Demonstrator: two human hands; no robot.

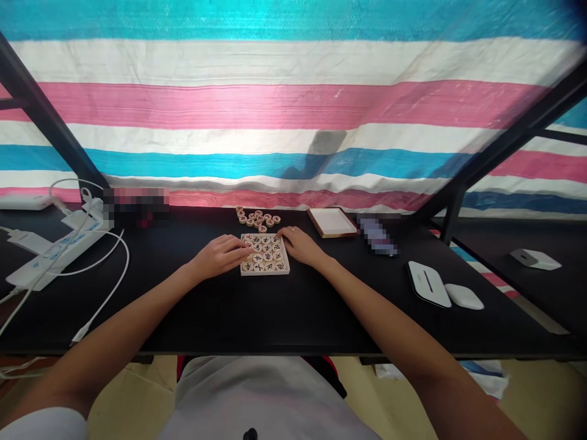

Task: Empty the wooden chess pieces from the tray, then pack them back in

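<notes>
A small wooden box (265, 271) filled with round chess pieces lies on the black table (257, 311) in front of me. My left hand (222, 253) rests at its left edge, fingers bent, fingertips touching a piece inside the box. My right hand (298, 243) sits at the box's upper right corner, fingers curled down onto the pieces there. A loose pile of round pieces (257, 218) lies just behind the box. The box's empty lid (332, 222) lies to the right of that pile.
White power strips and cables (59, 247) fill the table's left side. Two white devices (443, 288) lie at the right, another (534, 259) on a neighbouring table. A striped tarp (293, 110) hangs behind, with black frame bars at both sides.
</notes>
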